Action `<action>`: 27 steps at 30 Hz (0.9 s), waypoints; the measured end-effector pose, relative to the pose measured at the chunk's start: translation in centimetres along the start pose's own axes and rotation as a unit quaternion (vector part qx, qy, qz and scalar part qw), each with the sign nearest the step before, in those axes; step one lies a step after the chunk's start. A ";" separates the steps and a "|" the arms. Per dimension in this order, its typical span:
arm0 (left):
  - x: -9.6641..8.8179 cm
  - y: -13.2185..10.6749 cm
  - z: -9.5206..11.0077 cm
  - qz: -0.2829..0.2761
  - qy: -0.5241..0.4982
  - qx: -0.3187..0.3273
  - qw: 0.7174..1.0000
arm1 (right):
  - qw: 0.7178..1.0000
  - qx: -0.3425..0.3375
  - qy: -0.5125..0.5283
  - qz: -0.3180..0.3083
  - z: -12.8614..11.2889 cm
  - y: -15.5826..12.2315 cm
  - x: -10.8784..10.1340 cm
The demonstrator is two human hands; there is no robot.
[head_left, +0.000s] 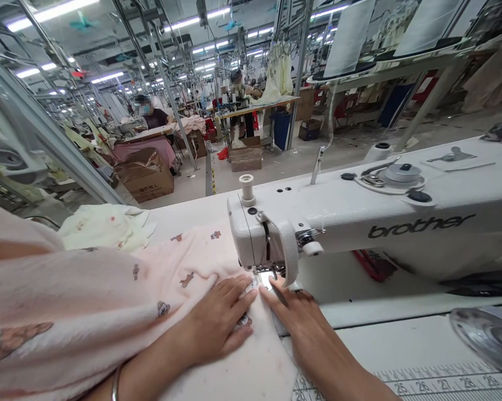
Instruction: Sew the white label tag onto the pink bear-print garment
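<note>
My left hand [217, 317] lies flat on a pale pink printed fabric [108, 295] with small bear motifs, just left of the needle. My right hand [301, 326] rests on the same cloth's edge, its fingertips close to the presser foot [268, 274]. That foot sits under the head of a white Brother sewing machine [359, 223], and my fingers partly hide the needle plate. Neither hand appears to grip the cloth. A thin metal bangle [116, 384] circles my left wrist.
A pale yellow cloth [104, 225] lies behind the pink fabric. A ruler scale [443, 384] runs along the table's front right, beside a shiny metal dish [488, 334]. Beyond the machine stretches a factory floor with co-workers [152, 114], cardboard boxes [144, 175] and metal posts [171, 94].
</note>
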State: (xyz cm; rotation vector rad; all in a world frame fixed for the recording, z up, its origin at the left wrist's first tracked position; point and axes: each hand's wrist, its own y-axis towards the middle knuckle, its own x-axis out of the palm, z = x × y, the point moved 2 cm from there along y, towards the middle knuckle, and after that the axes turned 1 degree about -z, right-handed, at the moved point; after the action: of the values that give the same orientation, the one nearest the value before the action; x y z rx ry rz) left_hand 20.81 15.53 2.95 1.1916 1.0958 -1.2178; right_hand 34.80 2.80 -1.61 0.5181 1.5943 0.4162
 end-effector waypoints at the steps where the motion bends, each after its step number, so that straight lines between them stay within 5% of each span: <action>1: 0.0 0.0 0.0 0.001 0.000 0.000 1.000 | 1.000 -0.002 -0.003 0.003 0.0 0.0 0.0; 13: 0.1 1.1 -1.6 -0.007 -0.016 -0.043 0.999 | 0.997 0.027 -0.007 -0.068 0.8 -1.0 1.4; 22: 0.0 0.9 -1.2 0.021 -0.016 -0.041 0.999 | 1.000 -0.012 -0.003 0.008 -0.4 -0.8 -0.4; 27: 0.9 0.7 -2.0 0.083 -0.046 -0.065 0.993 | 0.999 -0.037 -0.023 0.021 -3.5 -0.3 1.0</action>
State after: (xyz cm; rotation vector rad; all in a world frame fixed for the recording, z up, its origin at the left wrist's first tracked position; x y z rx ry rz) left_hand 21.63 17.48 1.95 1.0947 0.9726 -1.0471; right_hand 31.28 3.24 -2.27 0.5023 1.5187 0.4909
